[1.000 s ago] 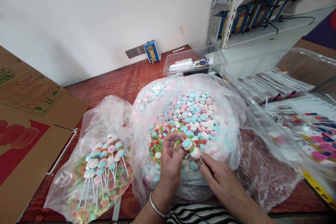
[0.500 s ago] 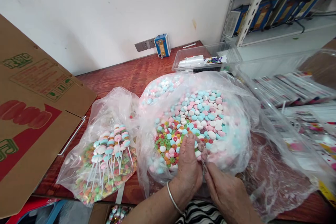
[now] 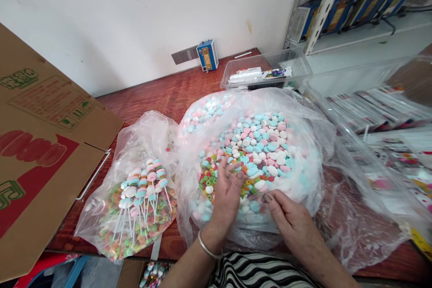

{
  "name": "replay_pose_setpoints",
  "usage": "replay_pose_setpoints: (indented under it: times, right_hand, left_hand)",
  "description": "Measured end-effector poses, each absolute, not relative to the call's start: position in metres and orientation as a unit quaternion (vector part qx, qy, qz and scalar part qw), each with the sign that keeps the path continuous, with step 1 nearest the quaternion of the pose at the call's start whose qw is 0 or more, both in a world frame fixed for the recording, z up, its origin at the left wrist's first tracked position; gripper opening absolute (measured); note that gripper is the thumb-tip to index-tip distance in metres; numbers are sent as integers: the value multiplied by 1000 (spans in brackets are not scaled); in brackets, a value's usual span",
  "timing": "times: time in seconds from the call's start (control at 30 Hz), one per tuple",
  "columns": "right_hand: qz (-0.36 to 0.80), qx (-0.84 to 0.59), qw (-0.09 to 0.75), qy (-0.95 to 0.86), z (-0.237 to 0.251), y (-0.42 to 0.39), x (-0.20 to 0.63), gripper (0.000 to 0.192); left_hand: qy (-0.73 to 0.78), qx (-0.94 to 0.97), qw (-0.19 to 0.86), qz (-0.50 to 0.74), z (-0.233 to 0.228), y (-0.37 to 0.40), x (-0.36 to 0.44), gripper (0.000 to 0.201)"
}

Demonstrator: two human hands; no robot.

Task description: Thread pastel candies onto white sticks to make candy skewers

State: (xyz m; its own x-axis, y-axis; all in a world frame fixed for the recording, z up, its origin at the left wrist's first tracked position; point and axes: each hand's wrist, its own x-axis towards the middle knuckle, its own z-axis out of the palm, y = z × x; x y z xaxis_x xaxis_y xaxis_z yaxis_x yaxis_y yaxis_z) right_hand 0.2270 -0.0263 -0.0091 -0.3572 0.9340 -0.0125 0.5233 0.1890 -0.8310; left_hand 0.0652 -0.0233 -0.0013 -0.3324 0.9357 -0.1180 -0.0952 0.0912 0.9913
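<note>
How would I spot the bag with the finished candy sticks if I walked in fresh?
Start at the red-brown wooden table and find the big clear bag of loose pastel candies in the middle, where the left hand rests. The smaller bag lies just left of it, beside the cardboard box. Only it holds candies threaded on white sticks.

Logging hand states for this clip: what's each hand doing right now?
Left hand: open, fingers spread over the loose candies in the big bag, gripping nothing.
Right hand: loosely curled at the bag's edge; any hold cannot be told.
</note>
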Motion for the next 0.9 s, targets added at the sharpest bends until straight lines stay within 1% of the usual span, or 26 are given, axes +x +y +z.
replay_pose_setpoints:
  times: [0.03, 0.07, 0.1, 0.13, 0.2, 0.23, 0.3, 0.37, 0.4, 0.43, 0.5, 0.57, 0.63, 0.7, 0.83, 0.9]
  right_hand:
    - [395, -514, 261, -716, -8, -25, 230, 32]
    - [395, -522, 261, -709, -8, -24, 233, 31]
    - [396, -528, 260, -705, -8, -24, 235, 31]
    - [399, -530, 259, -702, -9, -24, 236, 30]
    - [411, -526, 253, -701, -11, -26, 234, 31]
    - [418, -520, 248, -703, -12, -26, 233, 31]
    - [424, -507, 233, -713, -13, -28, 228, 31]
    - [425, -493, 209, -730, -14, -30, 224, 31]
    - [425, -485, 195, -739, -14, -31, 222, 31]
    - [426, -479, 180, -746, -14, -32, 221, 30]
    - [427, -472, 157, -755, -14, -34, 217, 29]
    - [425, -471, 144, -759, -13, -36, 215, 28]
    - [426, -471, 139, -760, -12, -37, 214, 28]
    - [428, -470, 134, -761, -10, -37, 213, 28]
    - [435, -474, 129, -755, -11, -36, 214, 27]
    - [442, -475, 143, -747, -14, -36, 214, 27]
  left_hand:
    - [630, 440, 348, 537, -3, -23, 48, 37]
    - [667, 519, 251, 472, -4, -22, 31, 32]
    - [690, 578, 168, 402, -6, -21, 16, 25]
    - [704, 615, 106, 340, -8, -21, 2, 21]
    - [708, 659, 36, 252, -11, -20, -15, 17]
    - [704, 671, 19, 231, -12, -21, -19, 15]
    - [695, 682, 4, 228, -13, -22, -19, 14]
    - [694, 669, 18, 264, -12, -24, -13, 13]
    - [699, 652, 41, 291, -11, -25, -9, 12]
    - [705, 629, 78, 320, -10, -26, -5, 11]
    - [710, 568, 183, 374, -7, -28, 2, 8]
    - [704, 501, 292, 410, -5, -29, 7, 11]
    - [691, 453, 361, 432, -5, -29, 11, 14]
    - [680, 434, 386, 448, -5, -29, 13, 15]
    - [659, 464, 368, 463, -7, -32, 16, 10]
    - [658, 470, 374, 454, -7, -35, 17, 13]
